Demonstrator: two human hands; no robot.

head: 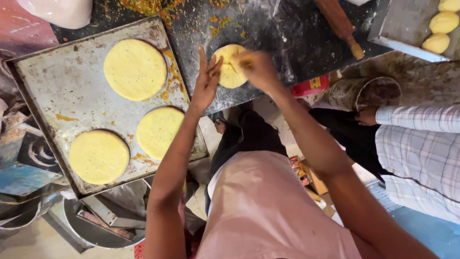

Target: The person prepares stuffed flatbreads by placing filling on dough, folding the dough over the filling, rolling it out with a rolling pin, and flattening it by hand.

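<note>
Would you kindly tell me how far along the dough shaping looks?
Done: three flat yellow dough discs lie on the grey metal tray. In hand: left hand and right hand press a fourth yellow disc. Left: yellow dough balls wait top right.

Rolling pin [339, 25], dough-ball tray [405, 33]

Even, fairly bright, soft light falls from above; shadows are faint. The steel tray [72, 76] at nine o'clock shows a dull sheen with no hard glare. The right hand [258, 69] near twelve o'clock is smeared by motion blur, while the left hand [207, 81] beside it stays sharper. Wide-angle stretch bends the edges, strongest at five o'clock.
</note>
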